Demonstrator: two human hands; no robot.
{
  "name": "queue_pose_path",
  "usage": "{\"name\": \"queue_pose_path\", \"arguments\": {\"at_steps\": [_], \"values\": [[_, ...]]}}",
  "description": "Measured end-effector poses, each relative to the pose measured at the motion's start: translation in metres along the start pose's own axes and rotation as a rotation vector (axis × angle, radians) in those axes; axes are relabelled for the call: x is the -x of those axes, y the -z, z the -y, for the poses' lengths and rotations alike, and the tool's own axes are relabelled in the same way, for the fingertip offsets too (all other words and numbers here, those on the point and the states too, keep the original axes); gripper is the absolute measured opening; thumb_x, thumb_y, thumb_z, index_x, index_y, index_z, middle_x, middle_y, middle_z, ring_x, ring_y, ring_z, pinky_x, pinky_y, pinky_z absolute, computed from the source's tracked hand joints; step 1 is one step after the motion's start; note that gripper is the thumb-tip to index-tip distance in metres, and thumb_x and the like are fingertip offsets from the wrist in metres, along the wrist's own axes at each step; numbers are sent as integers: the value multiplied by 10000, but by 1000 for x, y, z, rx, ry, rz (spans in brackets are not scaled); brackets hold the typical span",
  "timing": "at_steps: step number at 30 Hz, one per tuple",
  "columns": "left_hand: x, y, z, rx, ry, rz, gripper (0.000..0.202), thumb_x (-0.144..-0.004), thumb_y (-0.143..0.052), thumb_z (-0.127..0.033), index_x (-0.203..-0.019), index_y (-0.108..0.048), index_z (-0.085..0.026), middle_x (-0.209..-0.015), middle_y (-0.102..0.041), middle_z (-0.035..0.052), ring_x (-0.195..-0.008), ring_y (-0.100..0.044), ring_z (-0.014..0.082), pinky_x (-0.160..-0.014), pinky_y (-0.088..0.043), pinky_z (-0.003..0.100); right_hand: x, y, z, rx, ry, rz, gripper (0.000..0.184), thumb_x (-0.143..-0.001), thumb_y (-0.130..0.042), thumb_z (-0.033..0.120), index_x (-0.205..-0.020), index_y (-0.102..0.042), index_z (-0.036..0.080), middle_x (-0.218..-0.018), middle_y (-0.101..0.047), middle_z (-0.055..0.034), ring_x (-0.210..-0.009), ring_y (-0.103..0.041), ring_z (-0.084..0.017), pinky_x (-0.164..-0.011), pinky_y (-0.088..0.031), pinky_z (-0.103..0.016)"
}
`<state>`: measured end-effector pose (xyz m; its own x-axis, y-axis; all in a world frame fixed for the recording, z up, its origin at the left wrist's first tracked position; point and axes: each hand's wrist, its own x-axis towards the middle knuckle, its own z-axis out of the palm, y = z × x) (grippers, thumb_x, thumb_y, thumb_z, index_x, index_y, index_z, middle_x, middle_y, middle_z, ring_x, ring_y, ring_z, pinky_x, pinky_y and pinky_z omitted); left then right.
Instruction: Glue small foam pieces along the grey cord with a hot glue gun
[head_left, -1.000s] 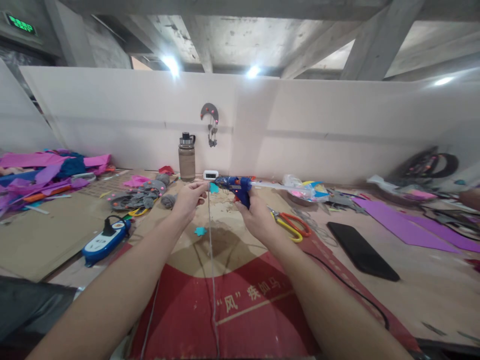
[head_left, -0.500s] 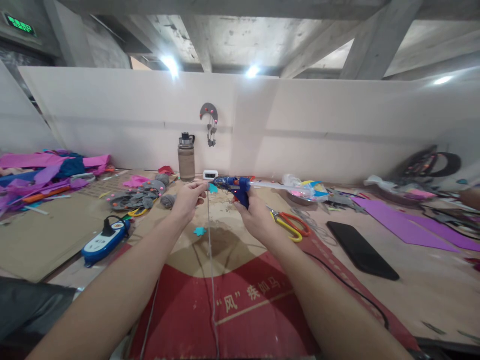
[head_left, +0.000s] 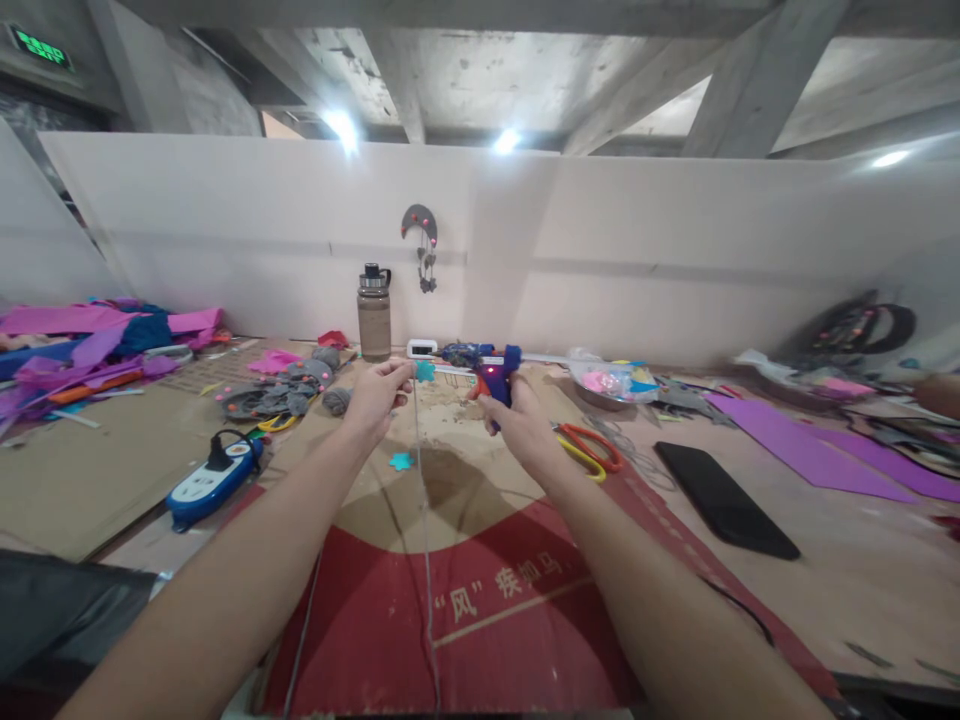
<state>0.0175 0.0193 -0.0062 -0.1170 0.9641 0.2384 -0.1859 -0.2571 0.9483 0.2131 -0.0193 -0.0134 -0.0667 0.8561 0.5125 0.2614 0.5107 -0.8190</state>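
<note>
Pinched in my left hand (head_left: pixel 379 400) is a small teal flower cutout (head_left: pixel 425 371), held above the cardboard. A thin grey cord (head_left: pixel 421 480) hangs from near those fingertips and runs down over the cardboard towards me. My right hand (head_left: pixel 521 425) grips a blue hot glue gun (head_left: pixel 496 375) by its handle, its nozzle pointing left and a clear glue stick (head_left: pixel 546 358) sticking out of the back. The nozzle is a little apart from the flower. A second teal flower cutout (head_left: pixel 401 461) lies flat on the cardboard (head_left: pixel 525 610) below.
Orange-and-yellow-handled scissors (head_left: pixel 589 450) and a black phone (head_left: pixel 726 498) lie to the right. On the left are a blue-and-white power strip (head_left: pixel 216 482) and a grey felt pile (head_left: pixel 277 392). A water bottle (head_left: pixel 374 315) stands at the back by the white partition (head_left: pixel 600 230).
The glue gun in my right hand has drawn back to the right, away from the flower. My left hand stays almost in place, and more of its flower shows.
</note>
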Motion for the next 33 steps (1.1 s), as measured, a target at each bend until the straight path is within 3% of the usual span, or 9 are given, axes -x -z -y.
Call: {"name": "queue_pose_path", "arguments": {"at_steps": [3,8,11,13,16,19,24,28,33], "values": [[1,0,1,-74,-53,-24,265,-612,-698,-358,-750,-633,-142,-579,-508,-27,-486,-424,58,-418,-265,175,-7,1,-18,-116,-192,-7,227,-748,-450,293,-949,-457,187,-734,-586,2,-444,-455,-84,-434,-406,-230],[12,-7,-6,-424,-329,-81,190,-694,-617,-328,-780,-665,-165,-606,-570,-5,-514,-449,95,-489,-323,216,-12,4,-51,164,-395,43,109,-687,-543,279,-696,-465,202,-442,-478,35,-379,-475,-134,-395,-383,-250],[22,-12,-12,-618,-547,-80,126,-717,-587,-273,-751,-672,-186,-694,-617,13,-582,-493,117,-570,-364,234,-10,8,-57,282,-370,21,185,-639,-617,264,-589,-446,218,-465,-520,-23,-481,-547,-203,-482,-429,-323],[27,-14,-14,-731,-661,-55,114,-734,-564,-240,-748,-668,-197,-715,-611,20,-614,-501,128,-622,-381,242,-9,11,-51,338,-322,-41,226,-612,-649,236,-578,-427,220,-607,-579,-93,-699,-597,-266,-633,-453,-389],[31,-16,-14,-884,-758,3,129,-757,-540,-224,-785,-666,-211,-757,-616,37,-691,-528,153,-725,-396,267,-6,10,-30,406,-125,-188,213,-657,-629,277,-635,-428,211,-824,-585,-144,-934,-537,-293,-808,-405,-448],[33,-17,-15,-969,-803,65,148,-761,-540,-216,-836,-668,-216,-845,-642,60,-809,-557,188,-802,-393,296,-2,-5,-5,201,31,-156,190,-784,-501,389,-772,-456,205,-814,-563,-67,-817,-542,-206,-774,-437,-394],[39,-21,-16,-1008,-884,118,139,-761,-555,-223,-836,-672,-216,-896,-655,83,-952,-548,226,-864,-375,324,3,-33,13,-407,-105,-3,283,-738,-559,373,-900,-378,227,-776,-534,27,-665,-550,-114,-626,-476,-272],[43,-28,-16,-957,-782,58,133,-769,-546,-226,-819,-668,-213,-799,-638,57,-793,-558,188,-773,-402,299,4,-30,11,-288,-99,-14,177,-745,-546,338,-815,-451,205,-699,-489,44,-573,-464,-88,-507,-400,-209],[45,-34,-15,-756,-597,18,106,-729,-584,-240,-765,-677,-205,-723,-626,26,-654,-534,144,-637,-406,251,4,-21,14,-91,-10,-63,125,-776,-498,310,-757,-507,187,-680,-512,29,-605,-457,-102,-554,-368,-224]]}}
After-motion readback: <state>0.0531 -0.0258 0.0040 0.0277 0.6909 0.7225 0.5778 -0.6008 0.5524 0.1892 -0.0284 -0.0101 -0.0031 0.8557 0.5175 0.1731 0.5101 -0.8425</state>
